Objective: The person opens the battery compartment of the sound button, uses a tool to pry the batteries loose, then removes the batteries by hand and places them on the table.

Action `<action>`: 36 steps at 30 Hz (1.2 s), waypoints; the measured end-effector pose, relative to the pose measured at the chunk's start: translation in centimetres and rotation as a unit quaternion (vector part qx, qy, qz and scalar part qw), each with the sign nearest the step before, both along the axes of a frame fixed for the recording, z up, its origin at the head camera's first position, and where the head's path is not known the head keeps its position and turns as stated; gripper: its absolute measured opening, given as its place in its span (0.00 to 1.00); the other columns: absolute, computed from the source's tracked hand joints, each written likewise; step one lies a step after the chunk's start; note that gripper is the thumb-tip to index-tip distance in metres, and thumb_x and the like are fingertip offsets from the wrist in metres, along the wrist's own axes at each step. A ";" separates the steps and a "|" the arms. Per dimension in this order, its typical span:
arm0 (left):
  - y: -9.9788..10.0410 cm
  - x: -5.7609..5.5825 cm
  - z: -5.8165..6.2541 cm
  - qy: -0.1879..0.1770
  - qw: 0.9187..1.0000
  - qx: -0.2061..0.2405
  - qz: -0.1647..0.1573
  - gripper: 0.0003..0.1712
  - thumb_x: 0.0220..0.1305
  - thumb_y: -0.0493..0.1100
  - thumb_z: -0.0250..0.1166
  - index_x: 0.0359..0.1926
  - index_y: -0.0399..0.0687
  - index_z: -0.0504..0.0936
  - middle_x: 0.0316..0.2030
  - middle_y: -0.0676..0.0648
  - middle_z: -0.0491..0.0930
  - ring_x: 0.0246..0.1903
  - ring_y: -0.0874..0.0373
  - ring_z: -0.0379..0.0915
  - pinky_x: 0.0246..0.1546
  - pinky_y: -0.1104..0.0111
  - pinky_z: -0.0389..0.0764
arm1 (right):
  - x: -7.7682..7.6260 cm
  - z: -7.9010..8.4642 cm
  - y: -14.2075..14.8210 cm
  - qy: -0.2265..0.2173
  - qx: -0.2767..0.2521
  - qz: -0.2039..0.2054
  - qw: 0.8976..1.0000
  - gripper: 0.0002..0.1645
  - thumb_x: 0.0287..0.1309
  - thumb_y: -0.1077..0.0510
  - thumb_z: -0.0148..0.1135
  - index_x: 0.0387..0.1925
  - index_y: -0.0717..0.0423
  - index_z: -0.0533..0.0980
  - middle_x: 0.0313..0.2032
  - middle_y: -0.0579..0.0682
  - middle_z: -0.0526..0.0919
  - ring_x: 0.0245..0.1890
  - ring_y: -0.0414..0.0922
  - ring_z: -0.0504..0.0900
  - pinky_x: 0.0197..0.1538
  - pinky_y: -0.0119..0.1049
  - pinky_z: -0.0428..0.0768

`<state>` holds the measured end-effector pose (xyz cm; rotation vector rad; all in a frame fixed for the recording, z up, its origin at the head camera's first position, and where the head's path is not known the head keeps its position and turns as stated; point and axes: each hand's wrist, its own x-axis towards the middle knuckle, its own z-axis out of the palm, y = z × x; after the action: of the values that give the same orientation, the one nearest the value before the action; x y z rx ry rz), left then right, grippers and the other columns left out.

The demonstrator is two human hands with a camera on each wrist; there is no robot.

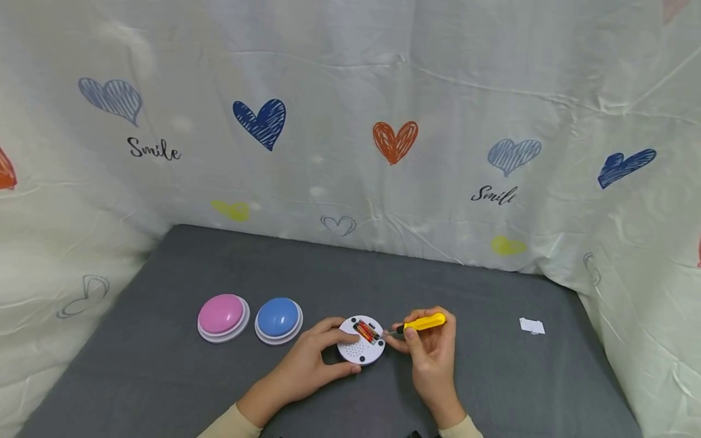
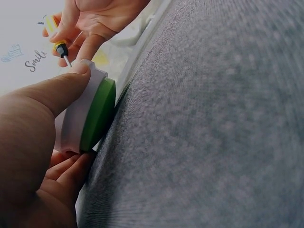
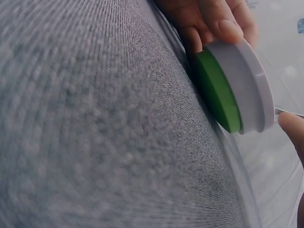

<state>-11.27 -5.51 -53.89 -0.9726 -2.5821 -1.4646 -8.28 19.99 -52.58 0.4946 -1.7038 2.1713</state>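
Note:
A round white push-button point(image 1: 368, 351) lies face down, its underside up, with red batteries point(image 1: 366, 332) showing in an uncovered compartment. Its green dome point(image 2: 100, 116) faces the table in both wrist views. My left hand point(image 1: 306, 364) grips the button by its rim, thumb on the near side and fingers on the far side. In my right hand point(image 1: 435, 362) is a screwdriver point(image 1: 424, 322) with a yellow handle, held between thumb and fingers. Its tip reaches the button's right side, by the compartment's end; exact contact is too small to tell.
Left of the hands, a pink push-button point(image 1: 221, 314) and a blue push-button point(image 1: 277, 317) stand dome up on the grey table point(image 1: 493, 377). A small white piece point(image 1: 532, 326) lies at the right. White curtain point(image 1: 339, 79) with printed hearts hangs behind the table and at its sides.

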 end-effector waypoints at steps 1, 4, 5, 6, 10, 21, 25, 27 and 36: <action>0.0 0.0 0.0 0.000 1.000 0.002 0.000 0.28 0.57 0.55 0.87 0.58 0.63 0.90 0.63 0.53 0.81 0.61 0.55 0.81 0.63 0.55 0.81 | 0.0 0.0 0.0 0.002 -0.001 0.000 1.000 0.25 0.76 0.80 0.50 0.63 0.75 0.48 0.52 0.67 0.70 0.51 0.59 0.86 0.47 0.56 0.88; 0.0 0.0 -0.1 -0.002 1.000 0.003 0.002 0.27 0.57 0.55 0.86 0.58 0.63 0.90 0.63 0.53 0.81 0.61 0.56 0.81 0.63 0.55 0.81 | 0.0 -0.1 0.0 0.006 -0.007 0.000 1.000 0.25 0.77 0.80 0.49 0.64 0.73 0.49 0.52 0.69 0.70 0.51 0.59 0.85 0.48 0.56 0.88; 0.0 0.0 -0.1 -0.004 1.000 0.003 0.003 0.27 0.57 0.55 0.86 0.58 0.63 0.90 0.63 0.53 0.81 0.61 0.56 0.81 0.63 0.55 0.81 | 0.1 -0.1 0.0 0.007 -0.010 0.000 1.000 0.25 0.77 0.79 0.49 0.64 0.74 0.49 0.51 0.69 0.70 0.51 0.60 0.85 0.48 0.57 0.88; 0.0 0.0 -0.1 -0.006 1.000 0.003 0.004 0.27 0.57 0.55 0.86 0.58 0.64 0.90 0.63 0.54 0.81 0.61 0.56 0.81 0.63 0.55 0.81 | 0.1 -0.1 0.0 0.006 -0.012 0.000 1.000 0.25 0.78 0.79 0.49 0.64 0.73 0.49 0.52 0.69 0.70 0.51 0.60 0.85 0.48 0.57 0.88; 0.0 -0.1 0.0 -0.013 1.000 -0.003 0.004 0.28 0.58 0.55 0.86 0.59 0.64 0.89 0.63 0.53 0.81 0.61 0.57 0.80 0.63 0.54 0.81 | 0.1 0.0 0.1 0.008 -0.014 -0.004 1.000 0.25 0.78 0.79 0.50 0.64 0.74 0.49 0.52 0.67 0.71 0.51 0.61 0.85 0.48 0.57 0.88; 0.1 0.0 0.2 -0.034 0.999 0.000 0.004 0.29 0.58 0.53 0.87 0.59 0.65 0.87 0.63 0.56 0.79 0.63 0.57 0.77 0.66 0.55 0.78 | -0.5 0.1 0.5 0.065 -0.038 -0.033 0.997 0.26 0.72 0.84 0.49 0.64 0.76 0.52 0.50 0.65 0.74 0.47 0.54 0.87 0.45 0.51 0.91; 0.2 0.0 0.1 -0.029 1.000 0.008 0.002 0.30 0.57 0.52 0.87 0.59 0.66 0.86 0.63 0.56 0.79 0.63 0.58 0.77 0.67 0.57 0.77 | -0.7 0.5 1.0 0.069 -0.036 -0.052 0.996 0.31 0.70 0.85 0.50 0.69 0.75 0.55 0.50 0.62 0.75 0.46 0.52 0.86 0.46 0.47 0.91; 0.1 0.0 0.0 -0.025 1.000 0.011 0.001 0.30 0.58 0.52 0.87 0.60 0.66 0.86 0.63 0.55 0.78 0.64 0.57 0.76 0.67 0.58 0.77 | -0.7 0.7 1.2 0.053 -0.026 -0.075 0.995 0.33 0.71 0.84 0.52 0.72 0.74 0.58 0.49 0.59 0.75 0.46 0.49 0.83 0.45 0.44 0.91; 0.0 0.0 -0.4 -0.024 1.000 0.017 -0.002 0.30 0.58 0.51 0.87 0.60 0.68 0.86 0.62 0.57 0.75 0.62 0.58 0.75 0.66 0.61 0.76 | -0.8 1.3 2.4 -0.010 0.105 -0.164 0.981 0.41 0.71 0.79 0.62 0.81 0.65 0.64 0.52 0.58 0.76 0.40 0.44 0.79 0.33 0.35 0.89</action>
<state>-11.27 -5.48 -54.26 -0.9493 -2.5800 -1.5476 -9.05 22.35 -51.24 0.2219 -1.8840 1.7834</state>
